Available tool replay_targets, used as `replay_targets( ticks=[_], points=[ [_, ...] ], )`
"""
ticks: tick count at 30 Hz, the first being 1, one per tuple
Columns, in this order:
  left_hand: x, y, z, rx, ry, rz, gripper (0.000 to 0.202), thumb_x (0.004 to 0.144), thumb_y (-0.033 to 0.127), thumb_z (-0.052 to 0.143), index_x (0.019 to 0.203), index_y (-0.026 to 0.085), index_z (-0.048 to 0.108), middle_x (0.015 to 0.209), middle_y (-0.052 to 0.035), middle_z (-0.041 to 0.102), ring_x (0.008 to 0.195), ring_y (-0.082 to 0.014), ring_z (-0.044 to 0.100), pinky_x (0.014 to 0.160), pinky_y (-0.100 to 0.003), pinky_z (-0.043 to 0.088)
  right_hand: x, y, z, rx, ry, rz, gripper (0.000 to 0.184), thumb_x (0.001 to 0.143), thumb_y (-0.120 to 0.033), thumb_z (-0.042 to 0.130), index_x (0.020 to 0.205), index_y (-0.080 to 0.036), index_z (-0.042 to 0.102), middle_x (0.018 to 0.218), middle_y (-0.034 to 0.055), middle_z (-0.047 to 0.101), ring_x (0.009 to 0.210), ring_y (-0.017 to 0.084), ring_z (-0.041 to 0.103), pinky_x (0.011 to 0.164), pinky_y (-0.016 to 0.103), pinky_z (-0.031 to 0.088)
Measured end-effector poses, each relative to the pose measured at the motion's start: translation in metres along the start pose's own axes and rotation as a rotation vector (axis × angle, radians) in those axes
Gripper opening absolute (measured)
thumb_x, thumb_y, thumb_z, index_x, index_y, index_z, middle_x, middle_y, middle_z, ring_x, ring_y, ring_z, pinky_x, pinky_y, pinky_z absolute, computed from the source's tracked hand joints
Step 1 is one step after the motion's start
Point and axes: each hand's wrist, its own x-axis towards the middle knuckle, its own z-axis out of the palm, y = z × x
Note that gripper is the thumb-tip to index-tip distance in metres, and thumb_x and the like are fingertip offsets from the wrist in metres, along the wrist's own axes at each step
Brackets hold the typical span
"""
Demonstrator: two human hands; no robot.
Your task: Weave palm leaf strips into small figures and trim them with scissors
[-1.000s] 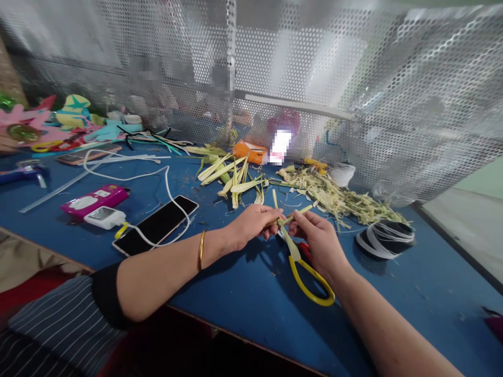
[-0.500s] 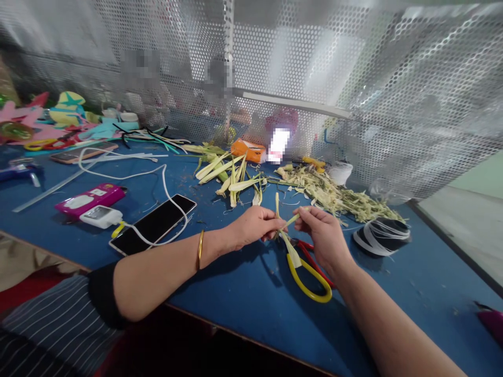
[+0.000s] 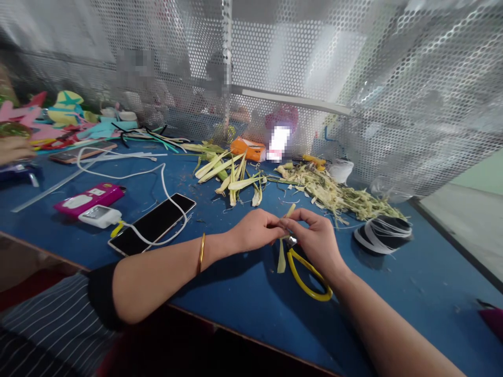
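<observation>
My left hand [image 3: 254,230] and my right hand [image 3: 314,238] meet fingertip to fingertip above the blue table [image 3: 243,293]. Both pinch a pale green leaf strip [image 3: 282,251]; its lower end hangs down between them and a short tip pokes up. Yellow-handled scissors [image 3: 305,272] lie on the table just under my right hand. A gold bangle sits on my left wrist.
Cut leaf pieces [image 3: 231,175] and a heap of shreds [image 3: 338,196] lie behind my hands. A black phone [image 3: 153,222] on a white cable, a pink box [image 3: 90,196], a roll of white strip [image 3: 383,233] and an orange box [image 3: 248,149] surround them. Perforated metal screen behind; another person's hand [image 3: 13,149] at far left.
My hands have come together, closing the gap between them. The strip, which stuck out sideways and up, now hangs down between my fingers. Another person's hand has appeared at far left.
</observation>
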Motion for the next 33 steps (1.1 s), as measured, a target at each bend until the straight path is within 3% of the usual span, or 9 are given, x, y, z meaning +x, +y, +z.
replay_targets(
  ticks=[5,9,12,15,17,20,24,28,33],
  points=[
    [-0.002,0.003,-0.003,-0.014,-0.021,0.053,0.025,0.083,0.031,0.056,0.073,0.014,0.071,0.054,0.0026,0.054,0.054,-0.0096,0.048,0.054,-0.022,0.034,-0.001,0.006,0.001,0.074,0.06,-0.004,0.022,0.077,-0.033,0.064,0.061,-0.019,0.057,0.062,-0.003,0.06,0.062,0.013,0.051,0.064,0.027,0.039],
    [-0.003,0.006,-0.004,0.021,-0.041,0.056,0.022,0.081,0.027,0.058,0.07,0.014,0.071,0.054,0.0018,0.056,0.053,-0.0096,0.05,0.054,-0.023,0.034,-0.003,0.01,0.004,0.078,0.09,-0.039,0.021,0.081,-0.031,0.062,0.064,-0.02,0.057,0.064,-0.0026,0.06,0.061,0.013,0.051,0.062,0.027,0.04],
    [-0.003,0.005,-0.002,-0.007,-0.016,0.022,0.018,0.08,0.024,0.058,0.068,0.015,0.069,0.053,0.0024,0.056,0.051,-0.0092,0.05,0.053,-0.022,0.035,-0.001,0.007,0.0,-0.138,0.124,-0.228,0.022,0.085,-0.031,0.059,0.066,-0.02,0.058,0.068,-0.0001,0.064,0.067,0.017,0.057,0.068,0.03,0.041],
    [0.0,0.002,-0.001,-0.167,0.074,-0.045,0.023,0.081,0.026,0.059,0.061,0.015,0.062,0.052,0.0029,0.054,0.047,-0.0081,0.049,0.052,-0.022,0.037,0.0,0.0,-0.008,-0.413,0.265,-0.463,0.018,0.089,-0.033,0.056,0.078,-0.021,0.064,0.084,0.0044,0.07,0.088,0.022,0.062,0.085,0.036,0.039],
    [0.003,0.001,-0.002,-0.313,0.162,-0.12,0.028,0.084,0.031,0.057,0.06,0.015,0.059,0.054,0.0016,0.057,0.046,-0.0076,0.049,0.05,-0.022,0.037,0.0,-0.003,-0.012,-0.477,0.321,-0.482,0.021,0.092,-0.036,0.053,0.083,-0.021,0.065,0.089,0.0057,0.071,0.091,0.023,0.062,0.085,0.036,0.039],
    [0.007,0.002,-0.008,-0.503,0.262,-0.232,0.026,0.088,0.035,0.054,0.073,0.015,0.064,0.065,-0.0011,0.064,0.049,-0.008,0.053,0.048,-0.022,0.035,-0.002,-0.003,-0.01,-0.463,0.186,-0.316,0.028,0.093,-0.042,0.049,0.081,-0.022,0.064,0.077,0.0028,0.069,0.072,0.018,0.061,0.069,0.029,0.04],
    [0.009,0.005,-0.011,-0.555,0.293,-0.279,0.014,0.085,0.026,0.062,0.081,0.013,0.067,0.066,-0.0014,0.066,0.052,-0.0078,0.057,0.049,-0.02,0.037,-0.003,0.004,0.0,-0.45,-0.085,-0.121,0.034,0.091,-0.049,0.05,0.072,-0.023,0.059,0.057,-0.0027,0.06,0.051,0.014,0.051,0.05,0.024,0.029],
    [0.009,0.003,-0.007,-0.517,0.286,-0.289,0.008,0.083,0.017,0.063,0.087,0.012,0.067,0.063,-0.0007,0.066,0.049,-0.0068,0.057,0.046,-0.018,0.037,-0.005,0.007,0.004,-0.614,-0.084,-0.242,0.034,0.095,-0.036,0.046,0.064,-0.022,0.05,0.056,-0.0012,0.058,0.053,0.014,0.051,0.053,0.025,0.028],
    [0.009,0.0,-0.002,-0.442,0.321,-0.236,0.005,0.082,0.013,0.063,0.08,0.011,0.068,0.054,0.003,0.06,0.042,-0.0069,0.054,0.043,-0.018,0.038,-0.011,0.003,0.006,-0.656,-0.077,-0.509,0.031,0.097,-0.022,0.041,0.068,-0.02,0.054,0.059,0.0002,0.06,0.056,0.014,0.053,0.066,0.026,0.035]
  ],
)
